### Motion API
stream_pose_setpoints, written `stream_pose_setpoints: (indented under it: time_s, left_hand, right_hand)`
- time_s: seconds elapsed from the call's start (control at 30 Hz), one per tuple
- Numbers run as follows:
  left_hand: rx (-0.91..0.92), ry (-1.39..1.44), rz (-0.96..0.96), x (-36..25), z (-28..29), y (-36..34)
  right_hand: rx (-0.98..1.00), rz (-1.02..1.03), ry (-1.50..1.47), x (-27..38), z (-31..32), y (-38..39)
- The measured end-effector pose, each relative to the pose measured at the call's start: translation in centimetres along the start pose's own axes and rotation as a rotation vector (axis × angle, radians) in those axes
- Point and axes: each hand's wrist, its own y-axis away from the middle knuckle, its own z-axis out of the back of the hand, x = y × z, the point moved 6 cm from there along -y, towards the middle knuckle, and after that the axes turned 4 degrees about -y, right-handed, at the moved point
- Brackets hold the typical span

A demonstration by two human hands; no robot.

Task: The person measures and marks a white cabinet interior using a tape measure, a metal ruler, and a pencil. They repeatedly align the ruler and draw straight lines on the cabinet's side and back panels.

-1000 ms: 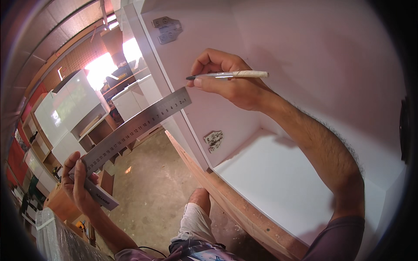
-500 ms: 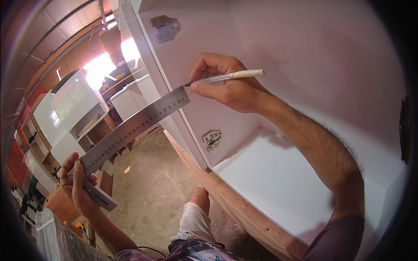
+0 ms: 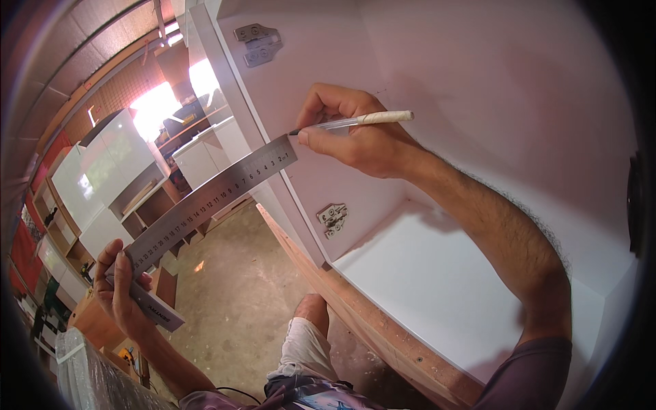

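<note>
A metal try square (image 3: 212, 205) with a graduated blade reaches from lower left up to the white cabinet's side panel. Its stock end is gripped between thumb and fingers of my left hand (image 3: 121, 283). My right hand (image 3: 355, 133) holds a pen (image 3: 383, 117) with a clear barrel and a pale wrapped end. The pen's dark tip meets the blade's far end against the panel's inner face. Metal hinge plates are screwed to that panel, one (image 3: 258, 45) above my right hand and another (image 3: 333, 221) below it.
The cabinet's white bottom panel (image 3: 424, 273) rests beside a wooden beam (image 3: 383, 321). Concrete floor (image 3: 232, 287) lies below, with my knee over it. Farther left stand glossy white cabinets (image 3: 102, 171) and wooden shelving. A plastic-wrapped item (image 3: 89, 369) is at the lower left.
</note>
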Motion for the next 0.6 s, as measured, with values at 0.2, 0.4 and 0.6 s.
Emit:
stream_pose_setpoints:
  time_s: [0.2,0.4,0.6]
  left_hand:
    - [-0.007,0.01,0.01,0.0,-0.1,0.0]
    - [-0.04,0.102,0.06,1.4,1.6,-0.1]
    - [0.076,0.25,0.062,4.9,5.5,-0.2]
  right_hand:
    - [-0.006,0.002,-0.016,0.0,0.0,0.0]
    - [-0.018,0.018,-0.022,-0.3,0.1,0.0]
    - [-0.033,0.008,-0.025,0.1,0.1,0.1]
